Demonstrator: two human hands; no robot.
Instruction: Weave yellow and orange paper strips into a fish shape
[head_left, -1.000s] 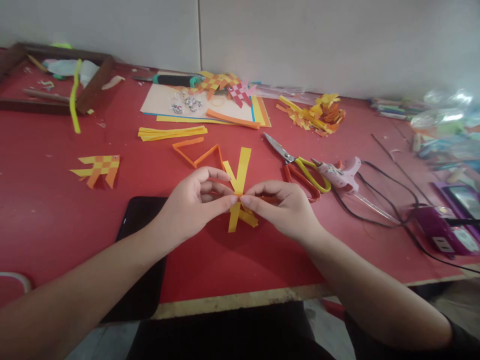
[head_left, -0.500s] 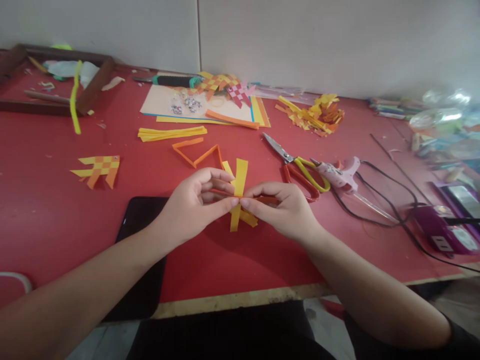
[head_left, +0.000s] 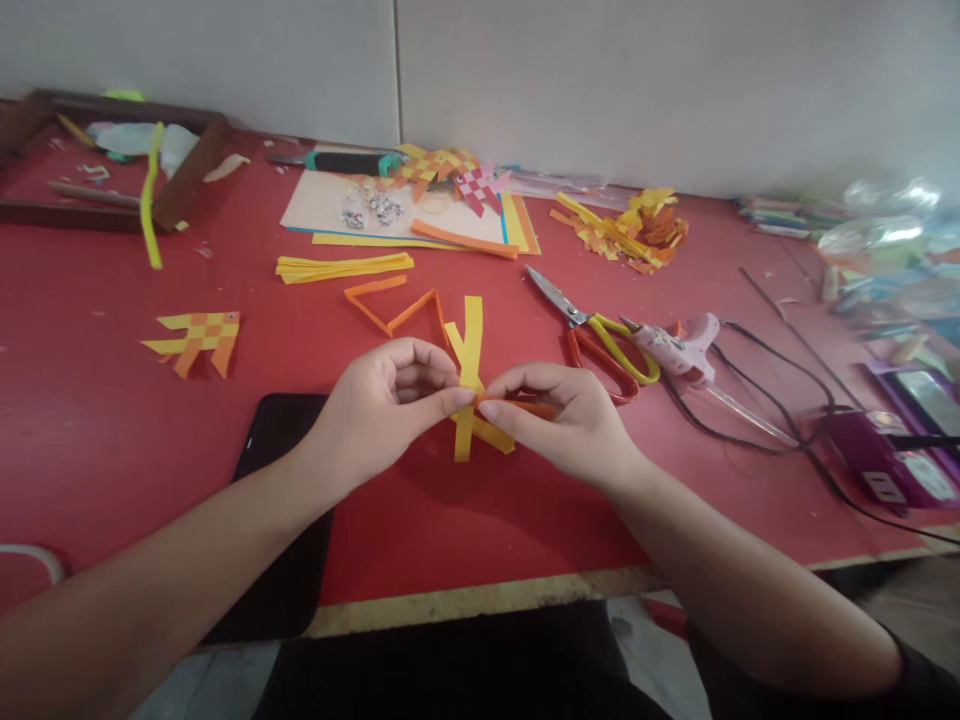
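Observation:
Between my hands a yellow paper strip [head_left: 472, 335] stands upright, crossed by an orange paper strip [head_left: 536, 409]. My left hand [head_left: 405, 400] is closed, its thumb and fingers pinching the yellow strip near the crossing. Just right of it my right hand [head_left: 562, 415] pinches the orange strip, whose end runs back under the fingers. More yellow strips [head_left: 495, 437] lie below on the table, partly hidden by the hands. A folded orange strip [head_left: 412, 312] rests just beyond my left hand.
A woven paper fish [head_left: 202, 338] and a black phone [head_left: 289, 540] lie left. Scissors [head_left: 592, 335] and a pink glue gun [head_left: 682, 350] with its cord are right. Behind are yellow strips [head_left: 345, 265], paper sheets [head_left: 300, 205], scraps [head_left: 637, 230] and a brown frame [head_left: 90, 215].
The yellow strip has shifted slightly left and up, and more orange strip now shows to its right. My left hand moved a little left; my right hand hardly moved.

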